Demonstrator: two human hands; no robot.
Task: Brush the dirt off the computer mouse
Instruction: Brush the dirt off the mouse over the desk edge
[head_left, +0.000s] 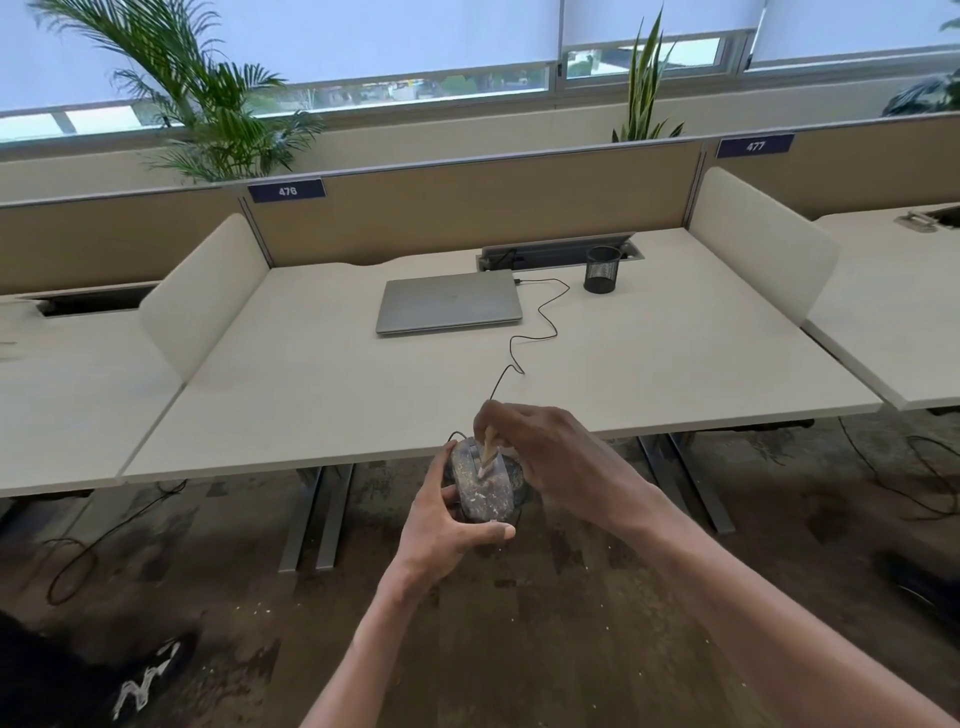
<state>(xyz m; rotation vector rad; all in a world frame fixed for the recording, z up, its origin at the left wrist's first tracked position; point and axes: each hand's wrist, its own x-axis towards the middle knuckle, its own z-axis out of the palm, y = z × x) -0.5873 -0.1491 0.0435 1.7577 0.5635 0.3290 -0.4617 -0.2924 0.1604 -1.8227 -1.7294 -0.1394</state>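
Observation:
A dark computer mouse (482, 492), speckled with pale dirt, is held in the air just in front of the desk's front edge. My left hand (447, 525) grips it from below and the left, thumb across its near end. My right hand (545, 457) holds a small light-coloured brush (488, 451) with its tip on the mouse's top near the wheel. The mouse's black cable (540, 322) runs up across the desk to the closed grey laptop (449, 301).
The pale desk (311, 395) carries a black mesh pen cup (602, 269) at the back right. Curved side dividers stand at both ends. Desk legs (317, 514) and loose cables lie on the brown floor below. A dark shoe (150, 675) is at the lower left.

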